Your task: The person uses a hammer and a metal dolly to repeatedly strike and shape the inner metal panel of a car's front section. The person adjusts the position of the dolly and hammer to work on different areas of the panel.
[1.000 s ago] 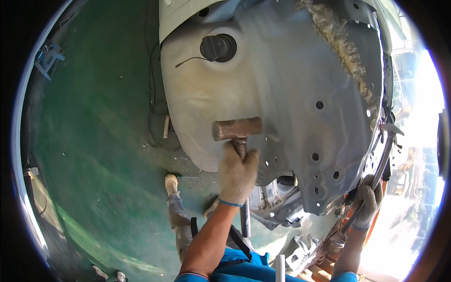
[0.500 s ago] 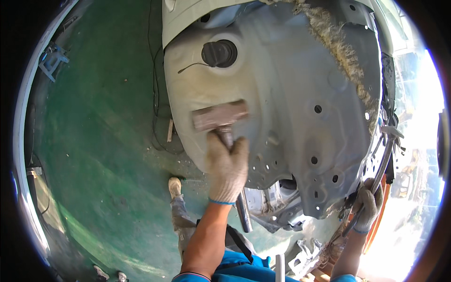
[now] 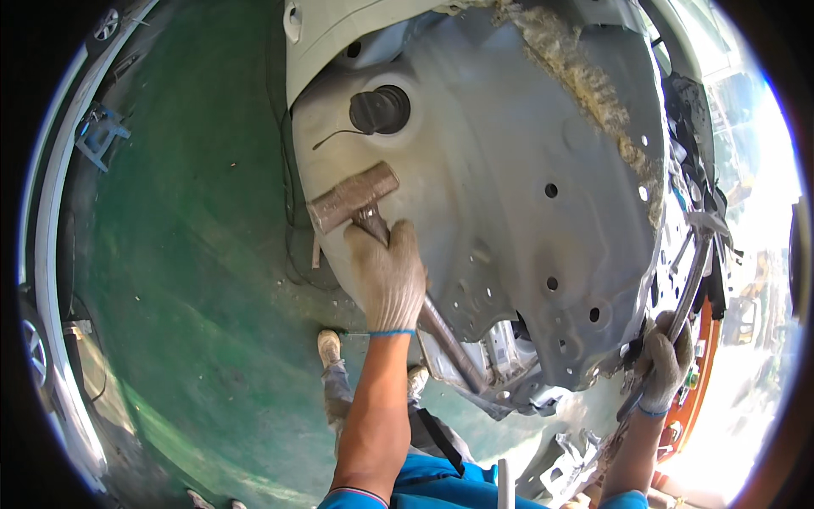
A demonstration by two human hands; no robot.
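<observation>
My left hand (image 3: 384,280), in a white knit glove, is wrapped round the shaft of a sledgehammer (image 3: 354,197) close under its worn metal head. The shaft slants down to the right below my hand. The head is over a pale grey car body panel (image 3: 492,170); whether it touches the metal cannot be made out. At the panel's right edge my gloved right hand (image 3: 666,360) grips a long metal bar (image 3: 697,263) with a flat crosswise head. The bar points up and away, beside the torn metal edge.
A black fuel filler neck (image 3: 380,110) sits in a round hole of the panel. Yellowish foam (image 3: 581,81) runs along its far right. A cable (image 3: 288,170) lies on the green floor (image 3: 195,254), with a blue stool (image 3: 103,138) at the far left. Orange metalwork (image 3: 702,365) stands at the right.
The sledgehammer has shifted left and tilted, its lower shaft swinging out to the right. My right hand keeps its grip on the bar. The view has shifted slightly.
</observation>
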